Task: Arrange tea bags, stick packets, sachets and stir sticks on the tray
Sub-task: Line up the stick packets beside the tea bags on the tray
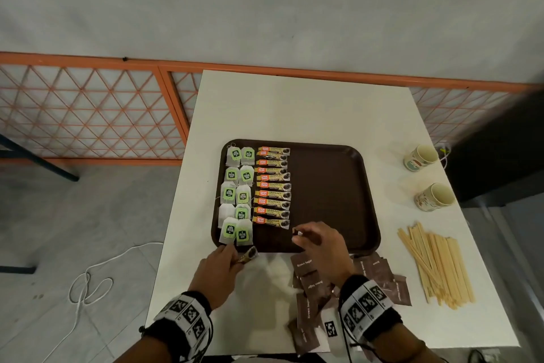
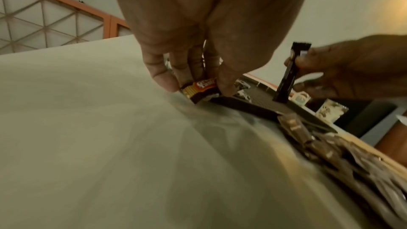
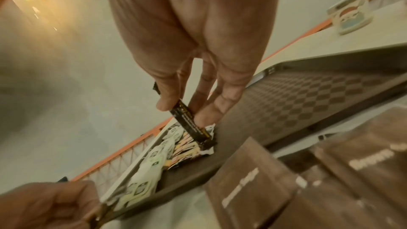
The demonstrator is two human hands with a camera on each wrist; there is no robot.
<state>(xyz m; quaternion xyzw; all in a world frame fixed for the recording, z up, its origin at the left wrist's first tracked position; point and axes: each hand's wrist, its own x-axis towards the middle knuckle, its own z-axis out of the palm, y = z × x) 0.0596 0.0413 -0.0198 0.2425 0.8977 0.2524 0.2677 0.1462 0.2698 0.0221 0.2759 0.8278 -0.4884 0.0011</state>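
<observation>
Brown tray (image 1: 338, 186) (half filled), each hand pinching a stick packet (image 1: 248, 255)

The right half of the tray (image 1: 332, 186) lies bare — open room to reach in. Its left side is filled by tea bags (image 1: 237, 194) and stick packets (image 1: 273, 186). Sugar sachets (image 1: 309, 283) crowd the near edge; stir sticks (image 1: 435, 262) and two cups (image 1: 421, 156) (well right) flank it.
</observation>
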